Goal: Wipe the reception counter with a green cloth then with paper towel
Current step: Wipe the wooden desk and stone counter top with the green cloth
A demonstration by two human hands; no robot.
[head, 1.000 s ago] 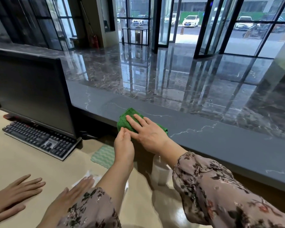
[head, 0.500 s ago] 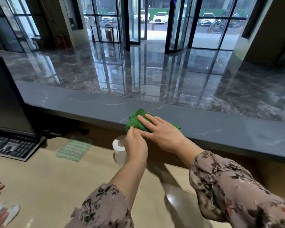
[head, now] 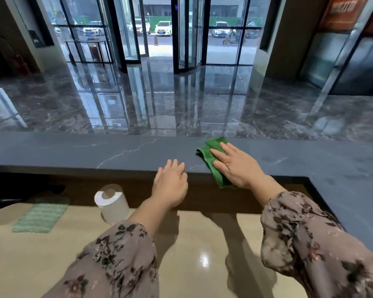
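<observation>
— Head view: where was the cloth at that moment?
— On the counter, pinned flat under your right hand. Your fingers were straight and spread, pressing down, not curled round it.
— How did it lie?
— As a folded strip, its long axis running across the counter's depth, from the far edge back toward you, slanted a little. Its near end lapped over the front edge beside your wrist.
— And my other hand?
— Your left hand rested its fingertips on the front edge, just left of the cloth but not touching it. The fingers were relaxed and held nothing.
— Which way should the next stroke have gone?
— My judgement: sideways, broadside to that long axis, so the strip swept the full depth. To your right the counter turned a corner toward you, so you would have needed to swing the strip round there.
— And the paper?
— The roll stood on the lower counter, below and left of your left hand, well apart from the right. That left hand was the nearer one for fetching it once the cloth pass was done.
</observation>
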